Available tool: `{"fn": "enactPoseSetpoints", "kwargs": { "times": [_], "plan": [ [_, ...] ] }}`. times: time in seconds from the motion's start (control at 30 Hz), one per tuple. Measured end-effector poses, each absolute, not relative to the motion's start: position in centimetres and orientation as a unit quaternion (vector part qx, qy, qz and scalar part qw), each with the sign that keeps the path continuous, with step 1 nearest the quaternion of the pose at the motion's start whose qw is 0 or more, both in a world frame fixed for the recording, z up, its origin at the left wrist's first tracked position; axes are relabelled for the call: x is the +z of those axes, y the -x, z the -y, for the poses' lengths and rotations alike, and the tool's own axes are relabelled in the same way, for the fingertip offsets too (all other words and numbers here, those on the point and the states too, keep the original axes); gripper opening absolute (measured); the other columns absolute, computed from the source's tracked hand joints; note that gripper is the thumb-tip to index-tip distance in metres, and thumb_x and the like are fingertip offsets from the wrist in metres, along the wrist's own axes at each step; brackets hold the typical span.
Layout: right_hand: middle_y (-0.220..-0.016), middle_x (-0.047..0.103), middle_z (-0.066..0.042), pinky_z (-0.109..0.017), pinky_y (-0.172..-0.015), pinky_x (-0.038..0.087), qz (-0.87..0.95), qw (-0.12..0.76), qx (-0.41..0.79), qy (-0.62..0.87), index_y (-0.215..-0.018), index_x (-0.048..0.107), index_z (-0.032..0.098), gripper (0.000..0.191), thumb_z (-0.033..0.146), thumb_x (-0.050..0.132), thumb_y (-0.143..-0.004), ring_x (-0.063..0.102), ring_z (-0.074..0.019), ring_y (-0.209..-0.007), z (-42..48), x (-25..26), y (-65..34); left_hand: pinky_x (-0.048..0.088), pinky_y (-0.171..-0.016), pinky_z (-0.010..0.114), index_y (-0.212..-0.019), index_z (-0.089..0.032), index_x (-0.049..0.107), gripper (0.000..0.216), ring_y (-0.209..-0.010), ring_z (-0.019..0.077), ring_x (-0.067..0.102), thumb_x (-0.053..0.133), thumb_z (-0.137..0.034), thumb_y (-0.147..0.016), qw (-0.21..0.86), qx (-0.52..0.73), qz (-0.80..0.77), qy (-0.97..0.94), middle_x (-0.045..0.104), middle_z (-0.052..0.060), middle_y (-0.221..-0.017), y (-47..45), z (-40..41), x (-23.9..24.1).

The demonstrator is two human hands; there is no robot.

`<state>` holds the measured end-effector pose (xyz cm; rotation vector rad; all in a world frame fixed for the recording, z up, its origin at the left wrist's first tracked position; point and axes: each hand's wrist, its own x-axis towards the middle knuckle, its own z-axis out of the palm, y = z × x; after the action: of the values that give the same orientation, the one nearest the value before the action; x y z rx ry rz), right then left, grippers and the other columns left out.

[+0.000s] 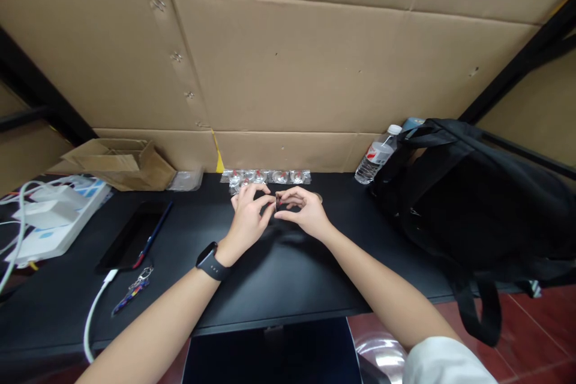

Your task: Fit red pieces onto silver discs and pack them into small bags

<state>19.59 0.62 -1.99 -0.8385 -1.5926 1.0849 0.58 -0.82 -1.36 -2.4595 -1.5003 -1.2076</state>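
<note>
Above the middle of the table, my left hand (250,211) pinches the left side of a small dark disc with some red on it (278,201), turned nearly edge-on. My right hand (304,209) is closed on its other side with thumb and fingers. The fingers cover part of the disc, so its exact kind does not show. Just beyond my hands, several clear plastic packets (279,177) lie in a row against the cardboard, each with a round silvery piece and a red spot. A tan curved edge (320,197) peeks out behind my right fingers.
To the left are a paper bag (135,162), a white power strip (67,228) with cables, a phone (135,234) on a white cable and a keychain (132,294). A water bottle (375,156) leans beside a black backpack (477,204) at right. Cardboard (288,72) walls the back.
</note>
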Motion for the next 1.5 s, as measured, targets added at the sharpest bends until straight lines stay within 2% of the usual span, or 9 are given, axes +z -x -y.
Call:
{"fn": "enactPoseSetpoints", "kwargs": {
  "times": [0.13, 0.33, 0.6, 0.83, 0.97, 1.07, 1.27, 1.37, 1.5],
  "plan": [
    [-0.107, 0.075, -0.007, -0.035, -0.083, 0.059, 0.656, 0.464, 0.480, 0.352, -0.092, 0.065, 0.020, 0.036, 0.041, 0.085, -0.071, 0.074, -0.0224, -0.093, -0.8, -2.2, -19.7, 0.035, -0.091, 0.045, -0.092, -0.025, 0.073, 0.012, -0.119, 0.0300, 0.048, 0.062, -0.026, -0.094, 0.040, -0.390, 0.472, 0.790, 0.062, 0.008, -0.117, -0.5, 0.8, -1.2],
    [-0.123, 0.065, -0.008, -0.030, -0.081, 0.056, 0.749, 0.427, 0.368, 0.348, -0.093, 0.071, 0.022, 0.024, 0.043, 0.062, -0.094, 0.065, -0.0205, -0.108, -0.8, -1.1, -20.4, 0.035, -0.093, 0.045, -0.094, -0.026, 0.073, 0.013, -0.119, 0.0298, 0.048, 0.060, -0.028, -0.095, 0.043, -0.388, 0.472, 0.790, 0.062, 0.009, -0.118, -0.3, 1.0, -0.8],
    [-0.122, 0.059, -0.008, -0.029, -0.077, 0.057, 0.765, 0.408, 0.351, 0.354, -0.091, 0.069, 0.023, 0.016, 0.037, 0.063, -0.092, 0.062, -0.0201, -0.108, -0.4, -0.7, -20.4, 0.035, -0.099, 0.047, -0.095, -0.027, 0.075, 0.016, -0.121, 0.0295, 0.047, 0.059, -0.025, -0.095, 0.027, -0.361, 0.442, 0.821, 0.062, 0.009, -0.119, 0.2, 0.6, -0.7],
    [-0.117, 0.059, -0.006, -0.025, -0.069, 0.051, 0.767, 0.388, 0.308, 0.408, -0.077, 0.071, 0.020, 0.007, 0.022, 0.067, -0.083, 0.063, -0.0182, -0.098, -1.3, -1.6, -20.9, 0.035, -0.100, 0.047, -0.105, -0.029, 0.072, 0.021, -0.121, 0.0282, 0.046, 0.052, -0.030, -0.099, -0.005, -0.353, 0.475, 0.806, 0.061, 0.007, -0.121, 0.0, 0.6, -0.6],
    [-0.118, 0.058, -0.005, -0.027, -0.074, 0.052, 0.764, 0.373, 0.345, 0.398, -0.075, 0.071, 0.019, 0.007, 0.020, 0.067, -0.082, 0.063, -0.0154, -0.090, -1.6, -1.1, -21.4, 0.033, -0.104, 0.049, -0.107, -0.031, 0.073, 0.019, -0.126, 0.0295, 0.042, 0.061, -0.039, -0.094, -0.030, -0.314, 0.432, 0.845, 0.059, 0.006, -0.127, -0.1, 0.6, -1.0],
    [-0.120, 0.059, -0.005, -0.030, -0.079, 0.052, 0.776, 0.359, 0.338, 0.393, -0.075, 0.071, 0.019, 0.008, 0.019, 0.067, -0.082, 0.063, -0.0175, -0.097, -1.5, -0.9, -21.6, 0.034, -0.101, 0.050, -0.106, -0.032, 0.073, 0.020, -0.126, 0.0305, 0.042, 0.063, -0.042, -0.092, -0.045, -0.274, 0.421, 0.863, 0.059, 0.006, -0.130, -0.3, 0.6, -1.7],
    [-0.119, 0.062, -0.006, -0.042, -0.099, 0.045, 0.843, 0.267, 0.203, 0.421, -0.074, 0.072, 0.022, 0.006, 0.018, 0.073, -0.079, 0.055, -0.0250, -0.113, -1.9, -2.2, -22.1, 0.038, -0.096, 0.049, -0.115, -0.030, 0.071, 0.026, -0.120, 0.0317, 0.047, 0.060, -0.037, -0.092, -0.016, -0.198, 0.456, 0.868, 0.062, 0.009, -0.125, 2.0, -0.8, -2.2],
    [-0.122, 0.061, -0.007, -0.045, -0.101, 0.044, 0.859, 0.232, 0.167, 0.425, -0.077, 0.072, 0.023, 0.007, 0.027, 0.073, -0.083, 0.055, -0.0265, -0.113, -2.3, -2.2, -22.9, 0.039, -0.094, 0.050, -0.106, -0.027, 0.074, 0.022, -0.114, 0.0342, 0.051, 0.062, -0.035, -0.089, -0.001, -0.165, 0.515, 0.841, 0.067, 0.011, -0.117, 4.7, -2.3, -2.4],
    [-0.119, 0.063, -0.008, -0.041, -0.097, 0.046, 0.855, 0.219, 0.122, 0.454, -0.096, 0.071, 0.024, 0.010, 0.028, 0.069, -0.087, 0.058, -0.0259, -0.107, -3.1, -1.5, -24.9, 0.041, -0.093, 0.045, -0.100, -0.031, 0.075, 0.020, -0.107, 0.0316, 0.057, 0.062, -0.039, -0.087, -0.071, -0.135, 0.513, 0.845, 0.071, 0.007, -0.111, 6.8, -3.8, -2.8]
  ]
}}
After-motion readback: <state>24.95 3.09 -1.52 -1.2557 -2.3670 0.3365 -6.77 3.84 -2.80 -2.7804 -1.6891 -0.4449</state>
